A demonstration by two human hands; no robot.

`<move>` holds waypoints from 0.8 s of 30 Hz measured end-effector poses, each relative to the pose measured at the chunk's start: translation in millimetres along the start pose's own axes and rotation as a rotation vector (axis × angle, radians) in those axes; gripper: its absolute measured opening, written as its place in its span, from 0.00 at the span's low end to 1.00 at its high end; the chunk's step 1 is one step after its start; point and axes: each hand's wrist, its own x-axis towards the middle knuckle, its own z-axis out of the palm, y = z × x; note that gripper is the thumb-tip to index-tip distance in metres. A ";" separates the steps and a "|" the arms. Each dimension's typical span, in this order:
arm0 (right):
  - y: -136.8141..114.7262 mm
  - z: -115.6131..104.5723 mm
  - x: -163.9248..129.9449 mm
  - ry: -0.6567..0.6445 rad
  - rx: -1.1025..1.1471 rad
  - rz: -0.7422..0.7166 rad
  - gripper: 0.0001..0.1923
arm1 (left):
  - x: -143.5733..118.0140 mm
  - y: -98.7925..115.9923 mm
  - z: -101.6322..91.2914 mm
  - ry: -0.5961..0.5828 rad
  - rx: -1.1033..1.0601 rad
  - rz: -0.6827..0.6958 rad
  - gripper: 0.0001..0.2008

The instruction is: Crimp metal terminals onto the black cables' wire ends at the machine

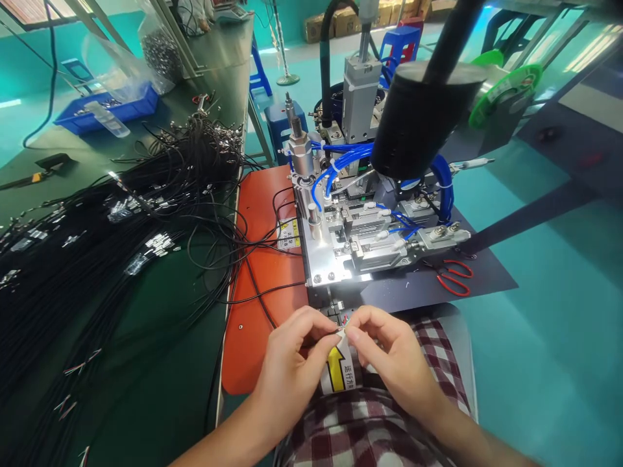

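We hold a wire end (342, 331) between both hands at the front edge of the machine (360, 240), just above the arrow label (337, 370). The end is too small to read in detail; its long axis seems to run left to right, between the two pinches. The left hand (292, 363) pinches it with thumb and forefinger closed on it; the right hand (394, 357) does the same from the other side. We judge the work early: the end is not yet in the fixture, and a large bundle of cables (111, 240) lies on the bench (160, 389) to the left. Red scissors (455, 277) lie unused to the right.
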 end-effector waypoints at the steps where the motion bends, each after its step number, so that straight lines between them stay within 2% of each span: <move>1: -1.2 -0.6 0.0 0.015 0.026 -0.003 0.10 | -0.5 -0.3 -0.5 -0.011 -0.003 -0.018 0.07; 6: -8.8 4.6 1.7 0.023 0.042 -0.022 0.12 | 1.9 1.6 -2.0 -0.069 -0.169 -0.132 0.08; 9: -6.8 9.2 3.6 0.026 0.014 -0.020 0.13 | 3.1 2.0 -2.0 -0.110 -0.220 -0.111 0.08; 15: 2.3 9.9 6.5 0.077 0.001 -0.036 0.10 | 2.5 0.7 -2.5 -0.159 -0.326 -0.093 0.19; 24: -0.4 12.3 5.6 0.052 -0.041 -0.099 0.08 | 6.0 -4.2 -4.5 -0.200 -0.424 -0.146 0.12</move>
